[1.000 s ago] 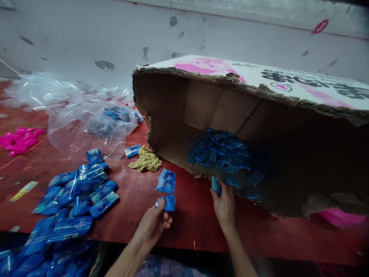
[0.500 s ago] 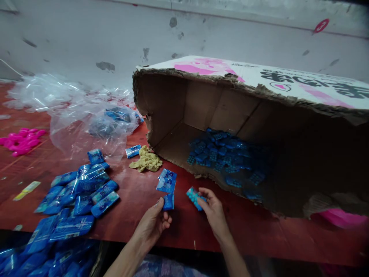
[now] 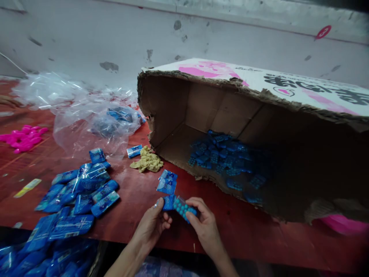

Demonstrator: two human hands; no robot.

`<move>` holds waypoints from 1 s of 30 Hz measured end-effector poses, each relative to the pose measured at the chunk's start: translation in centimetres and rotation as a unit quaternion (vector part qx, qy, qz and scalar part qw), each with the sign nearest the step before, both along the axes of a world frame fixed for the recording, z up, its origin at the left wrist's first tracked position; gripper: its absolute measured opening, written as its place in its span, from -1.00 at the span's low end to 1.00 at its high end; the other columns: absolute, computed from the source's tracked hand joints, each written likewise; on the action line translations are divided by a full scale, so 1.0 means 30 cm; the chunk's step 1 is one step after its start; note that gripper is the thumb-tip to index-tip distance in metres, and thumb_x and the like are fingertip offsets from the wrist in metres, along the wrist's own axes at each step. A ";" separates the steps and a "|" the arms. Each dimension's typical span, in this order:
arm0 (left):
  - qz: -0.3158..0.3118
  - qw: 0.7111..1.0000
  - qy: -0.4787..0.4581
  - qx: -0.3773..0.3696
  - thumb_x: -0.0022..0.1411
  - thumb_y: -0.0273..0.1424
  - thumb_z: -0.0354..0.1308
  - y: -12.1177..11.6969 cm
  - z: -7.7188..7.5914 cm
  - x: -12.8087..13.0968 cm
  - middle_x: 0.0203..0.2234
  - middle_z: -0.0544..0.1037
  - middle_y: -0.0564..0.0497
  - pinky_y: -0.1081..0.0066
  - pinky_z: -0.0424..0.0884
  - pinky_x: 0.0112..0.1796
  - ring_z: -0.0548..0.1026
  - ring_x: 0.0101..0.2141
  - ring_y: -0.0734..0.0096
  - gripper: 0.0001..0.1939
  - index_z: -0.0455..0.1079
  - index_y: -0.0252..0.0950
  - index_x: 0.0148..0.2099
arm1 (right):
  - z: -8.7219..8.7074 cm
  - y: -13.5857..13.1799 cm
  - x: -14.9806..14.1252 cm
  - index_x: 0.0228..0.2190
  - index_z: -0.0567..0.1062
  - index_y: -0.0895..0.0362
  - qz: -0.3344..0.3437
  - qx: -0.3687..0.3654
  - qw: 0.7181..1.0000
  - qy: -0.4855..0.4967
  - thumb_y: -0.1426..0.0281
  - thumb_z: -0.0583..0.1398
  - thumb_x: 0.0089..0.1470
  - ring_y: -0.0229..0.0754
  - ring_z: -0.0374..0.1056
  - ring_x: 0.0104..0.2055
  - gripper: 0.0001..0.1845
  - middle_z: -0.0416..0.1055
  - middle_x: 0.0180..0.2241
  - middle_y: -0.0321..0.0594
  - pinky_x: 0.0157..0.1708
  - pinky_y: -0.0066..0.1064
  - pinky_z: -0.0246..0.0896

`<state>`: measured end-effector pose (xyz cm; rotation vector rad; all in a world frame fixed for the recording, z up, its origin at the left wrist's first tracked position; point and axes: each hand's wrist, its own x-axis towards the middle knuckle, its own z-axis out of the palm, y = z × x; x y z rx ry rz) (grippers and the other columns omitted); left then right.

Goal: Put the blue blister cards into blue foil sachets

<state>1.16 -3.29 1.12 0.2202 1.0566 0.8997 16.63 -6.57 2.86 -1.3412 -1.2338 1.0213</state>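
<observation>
Between thumb and fingers my left hand [image 3: 157, 219] pinches a small blue printed packet [image 3: 168, 202]. My right hand [image 3: 203, 219] grips a small clear pack of turquoise beads [image 3: 183, 207], tilted, its left end at the packet's right edge; whether it sits inside the packet's mouth I cannot tell. Just beyond, flat blue printed packets [image 3: 167, 181] lie overlapping on the red table [image 3: 138, 200]. A heap of filled blue packets [image 3: 86, 184] lies to the left. More bead packs [image 3: 221, 152] are piled inside the cardboard box [image 3: 167, 92] on its side.
Crumpled yellowish cloth or rubber [image 3: 147, 159] lies by the box corner, beside a single blue packet [image 3: 134, 151]. Clear plastic bags [image 3: 72, 130], pink plastic pieces [image 3: 23, 138] and a yellow strip [image 3: 28, 187] are at left. Another person's hand [image 3: 10, 100] shows at the far left edge.
My right hand has moved left, bringing the bead pack up against the packet in my left hand. The left hand has stayed nearly still. Another person's hand has appeared at the far left.
</observation>
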 end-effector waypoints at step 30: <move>-0.007 0.997 0.048 0.062 -0.22 -0.27 0.34 0.016 -0.013 0.020 -0.58 0.54 0.00 0.44 0.38 -0.53 0.47 -0.58 0.43 -0.67 0.39 -0.37 -0.41 | -0.032 0.003 -0.050 -0.34 0.48 0.08 -0.027 -0.011 0.999 -0.024 0.50 0.15 -0.07 -0.16 0.33 -0.24 -0.80 0.41 -0.31 -0.21 -0.21 -0.38 0.24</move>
